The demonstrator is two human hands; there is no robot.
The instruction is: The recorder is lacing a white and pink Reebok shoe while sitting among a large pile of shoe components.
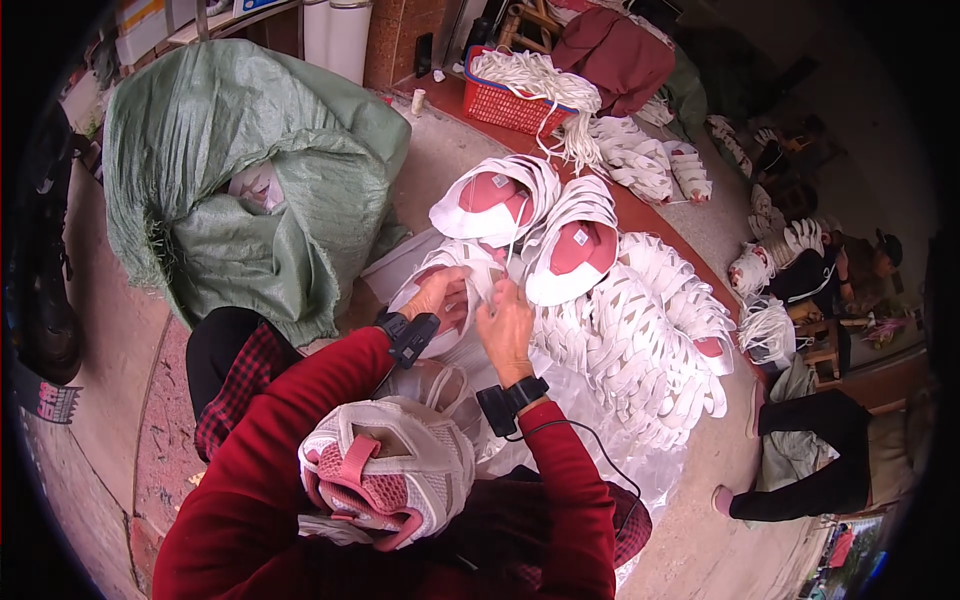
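Note:
My left hand is closed on a white and pink shoe upper, its fingers curled over the edge. Close beside it, my right hand has its fingers bent and pinched together at the upper's right side; what lies between the fingertips is too small to make out. A thin white lace hangs just above the fingers. Beyond my hands stand two nested stacks of white shoe uppers with pink linings, the left stack and the right stack. On my lap rests another upper, white and pink mesh.
Long rows of stacked white uppers lie on plastic sheeting to the right. A bulky green sack stands at the left. Farther back is a red basket of white laces. Another person's legs show at right.

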